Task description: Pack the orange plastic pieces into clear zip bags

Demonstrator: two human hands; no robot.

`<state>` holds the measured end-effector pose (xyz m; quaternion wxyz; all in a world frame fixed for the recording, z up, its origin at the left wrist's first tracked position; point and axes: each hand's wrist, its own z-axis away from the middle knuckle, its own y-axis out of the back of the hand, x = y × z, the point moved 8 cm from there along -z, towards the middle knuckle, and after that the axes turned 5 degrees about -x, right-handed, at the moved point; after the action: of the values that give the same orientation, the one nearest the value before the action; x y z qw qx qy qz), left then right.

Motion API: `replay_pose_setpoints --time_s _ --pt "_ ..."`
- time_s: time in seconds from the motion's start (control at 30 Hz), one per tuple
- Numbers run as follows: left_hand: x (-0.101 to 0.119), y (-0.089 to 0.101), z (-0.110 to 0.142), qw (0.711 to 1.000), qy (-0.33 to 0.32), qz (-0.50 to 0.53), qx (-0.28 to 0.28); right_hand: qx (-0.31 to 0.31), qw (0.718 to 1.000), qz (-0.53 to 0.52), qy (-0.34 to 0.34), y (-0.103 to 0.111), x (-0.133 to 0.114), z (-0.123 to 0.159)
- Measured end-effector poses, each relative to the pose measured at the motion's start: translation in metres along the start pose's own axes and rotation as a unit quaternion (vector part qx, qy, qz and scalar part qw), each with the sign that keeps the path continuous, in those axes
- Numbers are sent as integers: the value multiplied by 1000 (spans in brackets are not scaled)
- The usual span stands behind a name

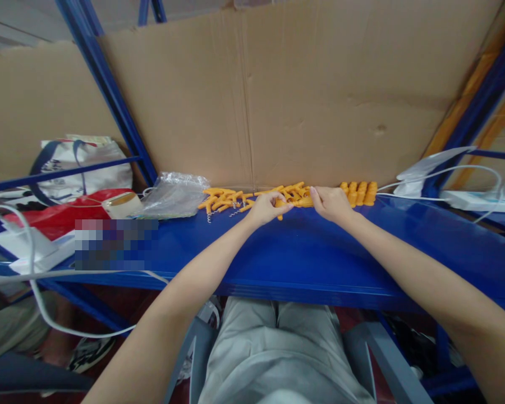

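My left hand (266,210) is closed, its thumb and fingers pinching an orange-yellow corkscrew (280,205) whose handle end shows below the fingertips. Just to the right, my right hand (333,204) grips an orange-yellow sleeve (303,201) that points towards the left hand. Whether the two pieces touch is too small to tell. Loose orange-yellow corkscrews (223,198) with T-shaped handles, some showing metal spirals, lie left of and behind my left hand. Beyond my right hand stand rows of orange-yellow sleeves (364,193).
A blue metal shelf (311,258) carries everything, backed by a cardboard sheet (320,101). Clear plastic bags (174,193) lie at the left, near a red bag (79,207) and a white cable (36,286). Another person's shoe (90,353) shows at lower left.
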<state>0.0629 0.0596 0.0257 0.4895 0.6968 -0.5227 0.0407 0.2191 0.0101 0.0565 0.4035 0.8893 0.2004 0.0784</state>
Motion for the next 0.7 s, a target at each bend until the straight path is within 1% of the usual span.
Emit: replay_pose_setpoints --time_s 0.1,0.23,0.37,0.47,0.6,0.7 --pt "6 4 3 999 -19 -44 19 -23 999 17 -25 -6 2 -1" --pt "14 10 7 990 -41 -127 52 -33 997 -1 -67 -9 5 -3" --pt "24 13 10 971 -96 -198 89 -41 990 -60 -121 -13 12 -5" --pt "28 14 11 960 -126 -228 100 -55 979 -122 -152 -18 17 -5" --pt "28 14 11 960 -121 -234 93 -83 966 -187 -161 -25 18 -5" --pt "24 14 9 967 -100 -219 86 -108 956 -232 -146 -29 15 -3"
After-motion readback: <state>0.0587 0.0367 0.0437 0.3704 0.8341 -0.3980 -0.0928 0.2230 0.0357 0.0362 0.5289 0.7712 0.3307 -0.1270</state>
